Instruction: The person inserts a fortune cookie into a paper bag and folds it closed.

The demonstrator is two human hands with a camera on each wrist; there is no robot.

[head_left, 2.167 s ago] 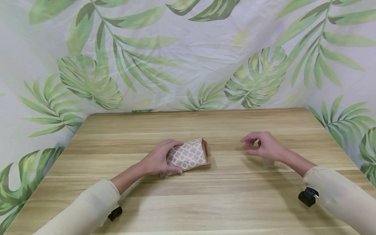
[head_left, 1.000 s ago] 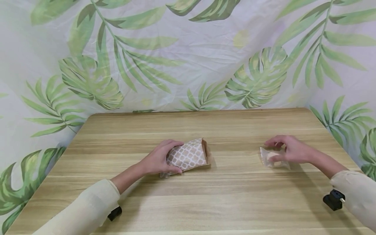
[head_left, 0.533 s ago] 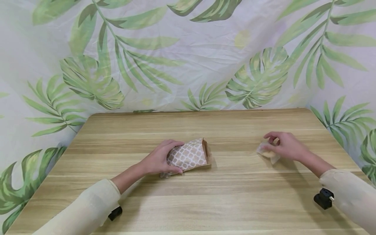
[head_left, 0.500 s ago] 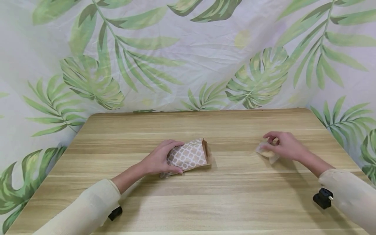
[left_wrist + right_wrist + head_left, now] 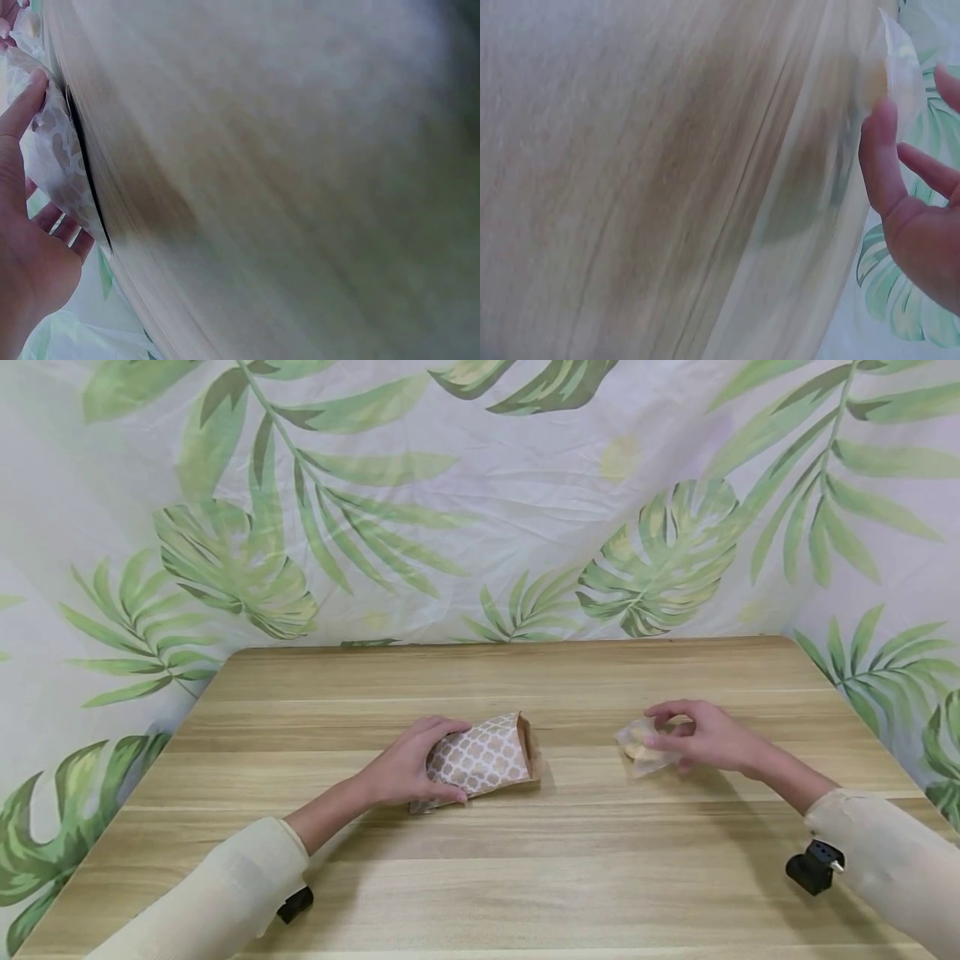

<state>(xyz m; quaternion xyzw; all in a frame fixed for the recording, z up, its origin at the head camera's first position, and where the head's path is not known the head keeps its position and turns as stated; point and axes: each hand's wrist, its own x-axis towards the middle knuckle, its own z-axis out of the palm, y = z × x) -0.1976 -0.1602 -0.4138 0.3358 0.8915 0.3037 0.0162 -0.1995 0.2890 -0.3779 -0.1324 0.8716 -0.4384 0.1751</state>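
Note:
A paper bag [image 5: 480,753] with a white and tan lattice print lies on its side on the wooden table, its mouth gaping to the right. My left hand [image 5: 405,766] grips it around its closed end, thumb on the near side and fingers on the far side. Over to the right, my right hand [image 5: 708,737] pinches a small clear plastic packet [image 5: 636,745] with a pale yellow piece inside. The packet is a short way from the bag's mouth. In the right wrist view the packet [image 5: 901,71] shows at the fingertips. What the bag contains is hidden.
The wooden tabletop [image 5: 525,893] reaches back to a hanging cloth [image 5: 525,510] printed with green leaves. Black wrist cameras [image 5: 815,867] sit under both cream sleeves [image 5: 217,885].
My right hand went right to the packet on the table, took hold of it, and has moved back leftward with it toward the bag. The left hand and bag have stayed in place.

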